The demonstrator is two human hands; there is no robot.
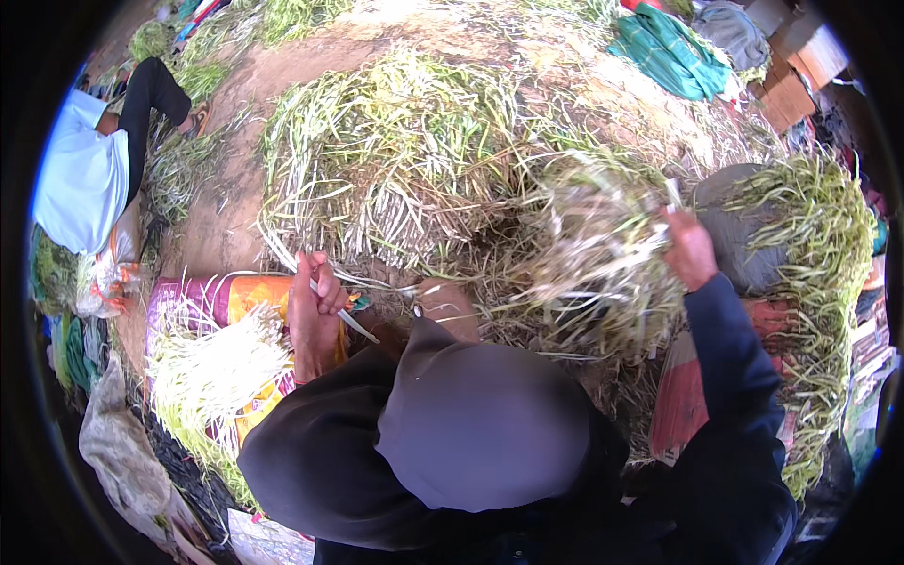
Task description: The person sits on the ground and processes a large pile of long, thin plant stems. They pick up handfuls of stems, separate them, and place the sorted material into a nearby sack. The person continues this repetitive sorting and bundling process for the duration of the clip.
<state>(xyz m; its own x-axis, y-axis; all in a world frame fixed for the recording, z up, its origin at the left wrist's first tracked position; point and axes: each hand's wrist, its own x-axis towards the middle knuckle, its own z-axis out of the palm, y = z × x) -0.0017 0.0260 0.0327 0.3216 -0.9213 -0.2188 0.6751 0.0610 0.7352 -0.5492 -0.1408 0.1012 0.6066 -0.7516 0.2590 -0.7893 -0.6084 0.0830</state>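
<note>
Pale plant stalks (286,258) lie in my left hand (316,304), whose fingers are closed around them. A pile of trimmed whitish-green stalks (212,374) rests on a purple and orange sack (260,293) beside that hand. Over on the right, my right hand (688,244) is closed at the edge of a blurred tangle of stalks and dry leaves (600,233); how much of it is in the grip cannot be told. Between and beyond my hands spreads a large heap of long green and whitish stalks (395,155) on the ground.
More leafy stalks (812,282) lie along the right over a grey rounded bundle (738,226). A person in a light shirt (88,169) sits at the left. A green sack (671,53) and cardboard boxes (784,92) stand at the upper right. A whitish cloth sack (123,452) lies lower left.
</note>
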